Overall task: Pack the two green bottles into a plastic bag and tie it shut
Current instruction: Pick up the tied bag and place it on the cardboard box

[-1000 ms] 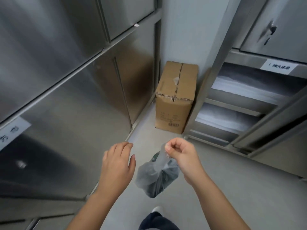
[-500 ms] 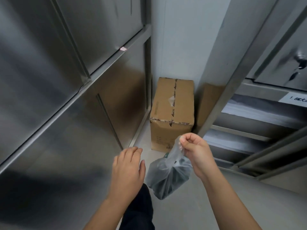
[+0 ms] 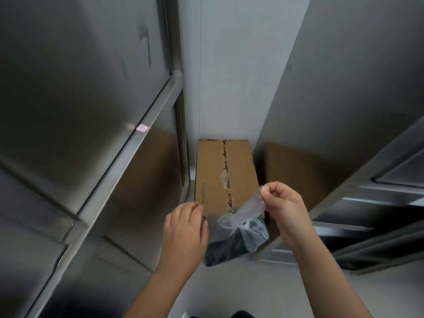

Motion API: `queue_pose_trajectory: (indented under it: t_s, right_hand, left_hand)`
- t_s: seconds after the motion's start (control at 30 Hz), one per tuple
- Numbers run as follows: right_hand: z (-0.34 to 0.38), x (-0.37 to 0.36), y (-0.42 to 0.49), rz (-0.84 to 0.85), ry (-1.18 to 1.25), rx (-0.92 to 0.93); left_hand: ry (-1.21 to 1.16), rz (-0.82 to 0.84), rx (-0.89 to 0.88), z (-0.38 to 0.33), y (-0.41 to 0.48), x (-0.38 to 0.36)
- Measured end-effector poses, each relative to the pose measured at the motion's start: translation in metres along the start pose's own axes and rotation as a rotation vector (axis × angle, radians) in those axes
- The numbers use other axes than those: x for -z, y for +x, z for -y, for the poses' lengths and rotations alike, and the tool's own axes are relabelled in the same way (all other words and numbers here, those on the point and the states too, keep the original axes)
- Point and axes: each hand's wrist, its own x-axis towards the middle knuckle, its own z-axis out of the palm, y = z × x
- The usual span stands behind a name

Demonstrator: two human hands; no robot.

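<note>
Dangling the plastic bag [image 3: 241, 230] at lower middle of the frame, in front of a cardboard box [image 3: 224, 171]. My right hand [image 3: 284, 203] pinches its stretched-out top. My left hand [image 3: 185, 230] sits right beside the bag, fingers loosely curled, and I can't tell if it grips any plastic. The green bottles [image 3: 231, 246] show as a dark mass inside, so I reckon the packing's done. The neck looks bunched, but I can't see a finished knot, so tying's probably left.

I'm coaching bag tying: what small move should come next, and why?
Probably the left hand should take the bag below its gathered top: only the right hand pinches it, with the bottles hanging inside.
</note>
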Motion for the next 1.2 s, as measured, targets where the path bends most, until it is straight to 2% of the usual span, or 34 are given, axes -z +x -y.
queue_pose_trajectory:
  t_s: [0.33,0.63,0.87,1.2]
  right_hand:
    - [0.026,-0.031,0.141,0.03,0.034,0.063]
    - [0.042,-0.03,0.258,0.064,0.056,0.031]
    - [0.045,-0.042,0.343,0.017,0.071,0.05]
    - [0.052,-0.077,0.45,-0.007,0.101,0.071]
  left_hand:
    - [0.028,-0.058,0.005,0.029,0.115,-0.028]
    - [0.085,0.041,0.088,0.042,0.225,-0.059]
    - [0.084,0.024,0.033,0.05,0.304,-0.083]
    - [0.051,-0.011,0.086,0.077,0.388,-0.101]
